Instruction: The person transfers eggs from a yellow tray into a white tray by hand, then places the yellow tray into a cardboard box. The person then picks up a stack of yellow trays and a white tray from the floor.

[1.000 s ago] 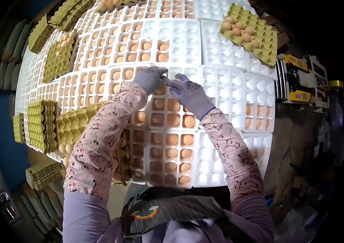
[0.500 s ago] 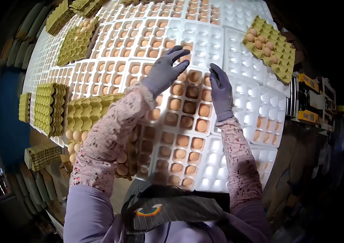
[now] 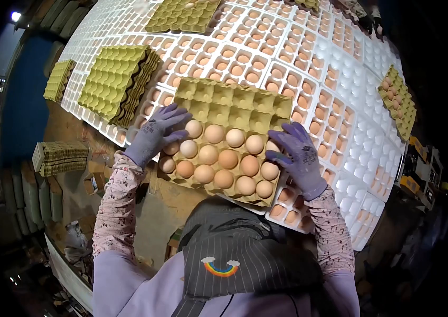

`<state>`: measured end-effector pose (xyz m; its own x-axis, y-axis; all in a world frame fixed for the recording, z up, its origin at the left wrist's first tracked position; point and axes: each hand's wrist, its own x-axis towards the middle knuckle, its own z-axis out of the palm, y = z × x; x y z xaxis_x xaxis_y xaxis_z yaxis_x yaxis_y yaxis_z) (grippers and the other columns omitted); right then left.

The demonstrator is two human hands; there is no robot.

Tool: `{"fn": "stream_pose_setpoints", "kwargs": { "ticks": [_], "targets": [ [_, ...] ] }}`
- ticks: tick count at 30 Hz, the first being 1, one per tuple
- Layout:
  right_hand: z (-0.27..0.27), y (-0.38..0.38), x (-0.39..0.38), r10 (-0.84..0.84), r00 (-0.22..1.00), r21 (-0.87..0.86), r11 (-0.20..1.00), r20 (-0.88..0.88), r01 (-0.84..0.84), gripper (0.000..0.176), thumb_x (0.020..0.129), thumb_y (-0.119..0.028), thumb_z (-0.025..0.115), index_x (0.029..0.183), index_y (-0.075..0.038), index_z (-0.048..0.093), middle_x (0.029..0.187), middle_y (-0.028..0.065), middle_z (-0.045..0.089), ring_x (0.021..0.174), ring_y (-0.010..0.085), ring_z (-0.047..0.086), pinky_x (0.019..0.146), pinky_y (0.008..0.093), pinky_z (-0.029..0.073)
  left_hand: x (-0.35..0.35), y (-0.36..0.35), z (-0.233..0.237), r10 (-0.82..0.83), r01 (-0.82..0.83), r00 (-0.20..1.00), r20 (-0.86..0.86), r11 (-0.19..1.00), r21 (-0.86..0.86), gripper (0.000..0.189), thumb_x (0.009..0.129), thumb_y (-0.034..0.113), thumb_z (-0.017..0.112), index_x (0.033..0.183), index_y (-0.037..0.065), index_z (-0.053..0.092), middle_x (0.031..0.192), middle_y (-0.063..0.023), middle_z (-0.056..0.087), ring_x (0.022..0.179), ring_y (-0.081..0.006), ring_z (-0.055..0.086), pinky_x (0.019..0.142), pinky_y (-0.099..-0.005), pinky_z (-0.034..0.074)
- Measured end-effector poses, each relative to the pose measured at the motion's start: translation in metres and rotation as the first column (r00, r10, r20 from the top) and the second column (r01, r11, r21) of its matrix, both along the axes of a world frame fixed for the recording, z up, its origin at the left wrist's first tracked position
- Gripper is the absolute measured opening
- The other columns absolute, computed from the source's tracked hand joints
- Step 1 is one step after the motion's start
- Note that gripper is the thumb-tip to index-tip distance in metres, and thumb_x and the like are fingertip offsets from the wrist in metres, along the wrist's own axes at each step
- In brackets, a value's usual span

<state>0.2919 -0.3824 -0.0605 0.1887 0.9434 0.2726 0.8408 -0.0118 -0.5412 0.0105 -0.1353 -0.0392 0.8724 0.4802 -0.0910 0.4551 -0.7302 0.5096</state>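
Note:
An olive pulp egg tray lies in front of me, its far rows bare and its near rows full of brown and pale eggs. My left hand, in a grey-purple glove, is at the tray's left side, fingers spread and thumb apart beside the end eggs. Over the right rim is my right hand, gloved alike, its fingers parted around an end egg; a firm hold on it cannot be made out. White moulded trays with eggs in their cells surround the pulp tray.
A stack of olive trays stands to the left, with another egg tray farther back. At the right lie white trays with bare cells and a part-filled olive tray. Another person's hand shows at the far right.
My view has turned left. Both hands have left the white trays and come down to the two sides of the egg-filled pulp tray, which now sits central in view.

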Motion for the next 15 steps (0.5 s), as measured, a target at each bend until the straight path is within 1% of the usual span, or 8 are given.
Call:
{"fn": "stream_pose_setpoints", "kwargs": {
  "ticks": [1,2,5,7,10,12,14,15],
  "targets": [
    [0.008,0.0,-0.006,-0.138,0.979,-0.085,0.988,-0.148,0.126,0.037,0.084,-0.021,0.073,0.119,-0.008,0.068,0.12,0.0108,0.064,0.118,0.0319,0.058,0.105,0.0457,0.044,-0.002,0.005,-0.002,-0.004,0.004,1.0,0.011,1.0,-0.009,0.046,0.087,0.025,0.072,0.131,0.017,0.063,0.14,-0.0081,0.056,0.139,-0.0305,0.042,0.115,-0.043,0.035],
    [0.011,0.0,-0.01,-0.259,0.672,-0.171,0.966,-0.694,0.195,0.033,0.09,-0.018,0.07,0.12,-0.005,0.067,0.119,0.0095,0.064,0.114,0.0239,0.061,0.099,0.0389,0.049,-0.003,0.009,-0.003,-0.021,0.022,1.0,-0.006,0.997,0.08,0.046,0.087,0.026,0.073,0.131,0.016,0.063,0.139,-0.0084,0.057,0.138,-0.0306,0.042,0.114,-0.0434,0.035],
    [0.037,0.007,-0.006,-0.036,0.203,0.023,0.959,-0.979,0.283,0.027,0.102,-0.02,0.052,0.114,0.0,0.066,0.117,0.0087,0.062,0.108,0.0202,0.063,0.089,0.0324,0.055,-0.012,0.018,-0.01,-0.046,0.041,0.998,0.031,0.989,0.14,0.049,0.083,0.02,0.076,0.13,0.015,0.063,0.131,-0.0064,0.063,0.133,-0.0301,0.049,0.11,-0.0438,0.04],
    [0.038,0.014,0.007,-0.154,0.248,-0.135,0.987,-0.956,0.091,0.03,0.102,-0.025,0.05,0.115,-0.002,0.063,0.105,0.007,0.061,0.101,0.019,0.064,0.085,0.0331,0.056,-0.014,0.018,-0.005,0.027,-0.017,0.986,0.163,0.998,-0.066,0.046,0.085,0.016,0.075,0.129,0.013,0.063,0.127,-0.0058,0.065,0.129,-0.0263,0.052,0.109,-0.0397,0.041],
    [0.053,0.037,-0.027,-0.078,0.996,-0.502,0.864,-0.049,0.043,0.041,0.089,-0.045,0.064,0.115,-0.013,0.065,0.1,0.0084,0.063,0.095,0.024,0.065,0.08,0.0402,0.05,-0.008,0.021,0.009,0.449,-0.141,0.813,0.372,0.77,-0.622,0.022,0.099,0.017,0.056,0.108,0.0,0.067,0.106,-0.0074,0.067,0.1,-0.0164,0.062,0.092,-0.0294,0.048],
    [0.039,0.039,-0.035,0.015,0.98,-0.569,0.816,0.197,0.101,0.046,0.087,-0.046,0.066,0.119,-0.014,0.063,0.1,0.0088,0.063,0.092,0.0274,0.065,0.079,0.041,0.051,0.0,0.019,0.023,0.543,-0.21,0.82,0.182,0.581,-0.786,0.03,0.101,0.026,0.051,0.1,-0.001,0.064,0.088,-0.0045,0.063,0.083,-0.0143,0.061,0.079,-0.0288,0.049],
    [0.043,0.045,-0.026,0.034,0.978,-0.596,0.797,0.206,0.097,0.047,0.087,-0.042,0.067,0.124,-0.013,0.061,0.102,0.0067,0.064,0.092,0.0248,0.066,0.078,0.0393,0.052,0.009,0.011,0.009,0.162,-0.122,0.981,0.109,0.945,-0.304,0.037,0.093,0.031,0.066,0.111,0.0,0.064,0.101,-0.0096,0.064,0.088,-0.0181,0.063,0.08,-0.031,0.052],
    [0.047,0.043,-0.017,-0.168,0.957,-0.581,0.814,-0.238,-0.002,0.048,0.088,-0.035,0.068,0.127,-0.011,0.058,0.109,0.0051,0.063,0.092,0.021,0.066,0.079,0.0363,0.052,0.014,0.001,0.007,0.007,-0.007,1.0,-0.007,0.998,0.063,0.041,0.09,0.032,0.07,0.116,0.0,0.064,0.106,-0.0114,0.064,0.09,-0.0196,0.064,0.081,-0.0318,0.052]
  ]
}}
